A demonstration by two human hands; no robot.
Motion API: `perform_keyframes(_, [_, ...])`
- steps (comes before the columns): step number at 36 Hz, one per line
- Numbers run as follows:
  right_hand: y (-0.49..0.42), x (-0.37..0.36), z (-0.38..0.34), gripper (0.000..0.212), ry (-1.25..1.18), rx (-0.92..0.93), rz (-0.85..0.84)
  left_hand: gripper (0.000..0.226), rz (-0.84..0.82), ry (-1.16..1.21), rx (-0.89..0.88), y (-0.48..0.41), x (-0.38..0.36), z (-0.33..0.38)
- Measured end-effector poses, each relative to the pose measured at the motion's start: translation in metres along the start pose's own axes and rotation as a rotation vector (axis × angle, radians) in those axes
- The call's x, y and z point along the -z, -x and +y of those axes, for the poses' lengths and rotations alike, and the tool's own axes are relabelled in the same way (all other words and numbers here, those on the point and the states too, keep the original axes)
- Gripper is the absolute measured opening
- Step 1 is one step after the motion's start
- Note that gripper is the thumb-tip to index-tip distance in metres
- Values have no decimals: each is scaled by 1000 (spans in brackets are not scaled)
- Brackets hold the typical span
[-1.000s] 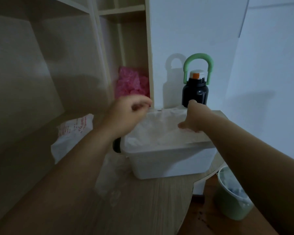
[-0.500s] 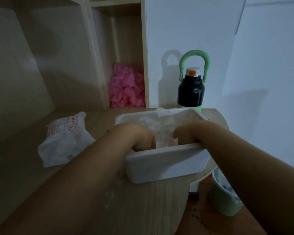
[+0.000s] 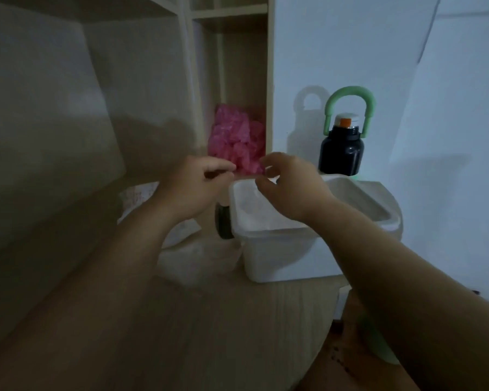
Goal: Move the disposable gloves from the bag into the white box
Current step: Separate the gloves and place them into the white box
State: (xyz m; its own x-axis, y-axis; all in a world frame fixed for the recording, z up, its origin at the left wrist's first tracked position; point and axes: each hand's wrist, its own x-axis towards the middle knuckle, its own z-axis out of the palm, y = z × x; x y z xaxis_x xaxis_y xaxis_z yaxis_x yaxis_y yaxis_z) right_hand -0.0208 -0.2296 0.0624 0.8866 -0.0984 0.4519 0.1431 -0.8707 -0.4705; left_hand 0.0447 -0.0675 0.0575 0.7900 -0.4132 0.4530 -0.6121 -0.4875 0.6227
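Translucent against white, hence faint: found thin plastic disposable gloves (image 3: pixel 251 211) inside rectangular white plastic box (image 3: pixel 277 249) on worktop (image 3: pixel 181 320). Found left hand (image 3: pixel 198 187) and right hand (image 3: pixel 288 190) above it, grip released. Recommend checking crumpled red-printed white bag (image 3: pixel 134 193) for leftovers.

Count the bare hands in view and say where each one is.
2. The left hand hovers just left of the white rectangular plastic box; the right hand hovers over the box's far left corner. Both have curled fingers; whether either pinches anything is too dim to tell.
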Motion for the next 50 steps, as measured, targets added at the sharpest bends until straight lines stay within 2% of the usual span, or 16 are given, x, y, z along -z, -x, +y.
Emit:
perform_keyframes(7, [33,-57,-60,29,-166,165,120,22,242,20,59,58,14,-53])
perform_keyframes(9, [47,-79,-66,30,-199,180,102,21,193,16,127,77,11,-68])
perform_keyframes(12, [66,-109,-59,33,-201,125,24,34,-12,-33,227,100,0,-81])
perform_keyframes(15, [78,-130,-43,39,-180,-14,-100,46,-198,-113,283,115,-15,-90])
perform_keyframes(17, [83,-139,-32,44,-175,-135,-153,46,-235,-166,283,121,-26,-97])
perform_keyframes(20, [85,-149,-18,46,-171,-213,-169,27,-131,-208,232,121,-34,-107])
perform_keyframes(23, [80,-153,-13,43,-172,-213,-169,14,-20,-141,260,116,-35,-114])
perform_keyframes(27, [68,-161,-16,44,-192,-190,-183,9,150,63,383,111,-29,-119])
perform_keyframes(32, [63,-170,-21,60,-279,-172,-138,9,389,381,490,112,-23,-126])
perform_keyframes(36, [71,-167,-23,67,-153,-10,-91,12,474,695,573,110,-20,-133])
perform_keyframes(40, [71,-173,-21,67,43,141,-301,16,527,921,618,103,-19,-129])
perform_keyframes(45, [65,-177,-20,57,165,136,-407,14,676,907,629,97,-16,-137])
perform_keyframes(50, [61,-172,-24,46,103,93,-371,21,843,799,589,87,9,-141])
